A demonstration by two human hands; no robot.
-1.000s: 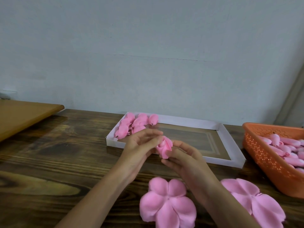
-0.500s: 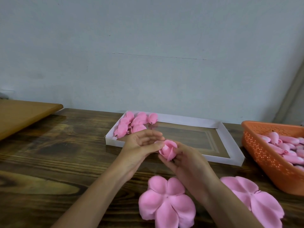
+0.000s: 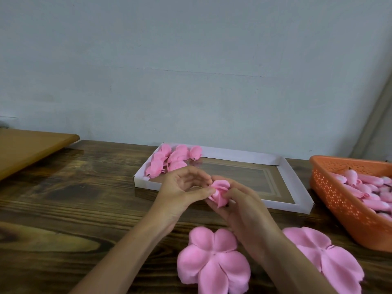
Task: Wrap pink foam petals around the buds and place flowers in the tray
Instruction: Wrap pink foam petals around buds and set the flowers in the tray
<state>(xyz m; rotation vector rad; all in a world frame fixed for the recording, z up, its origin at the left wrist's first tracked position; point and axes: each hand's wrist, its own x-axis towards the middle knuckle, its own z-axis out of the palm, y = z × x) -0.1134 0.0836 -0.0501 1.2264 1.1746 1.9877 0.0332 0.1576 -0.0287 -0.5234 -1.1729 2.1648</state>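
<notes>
Left hand: the left hand (image 3: 182, 188) pinches the small rolled pink foam flower (image 3: 219, 193) on its left side, with the thumb and fingertips.
Right hand: the right hand (image 3: 244, 209) curls its fingers round the flower from the right and from under it.
Where the flower is: it is up off the dark wooden table (image 3: 63, 198), between both hands. It is just in front of the near wall of the flat white cardboard tray (image 3: 146, 183).
Which way it points: the pointy end aims down and toward the person. The wide curly top faces up and toward the tray. Its long way runs from near to far, tipped a little.
Tray edges: low white walls go all round. The near wall is right behind the fingers.
Room in the tray: the finished pink flowers (image 3: 171, 159) sit bunched in the far left corner. Brown floor shows across the middle and the right.
Right side: the orange plastic basket with little holes (image 3: 339, 200) stands just beside the tray's near right corner, with a strip of table between them. Long pink buds (image 3: 369, 187) lie inside it.
Near edge: one flat pink foam petal sheet (image 3: 212, 264) lies between the forearms. A second petal sheet (image 3: 331, 259) lies right of the right forearm, with its edge just beside the basket.
Left side: wood stretches left to a light brown board (image 3: 27, 145) at the far left.
</notes>
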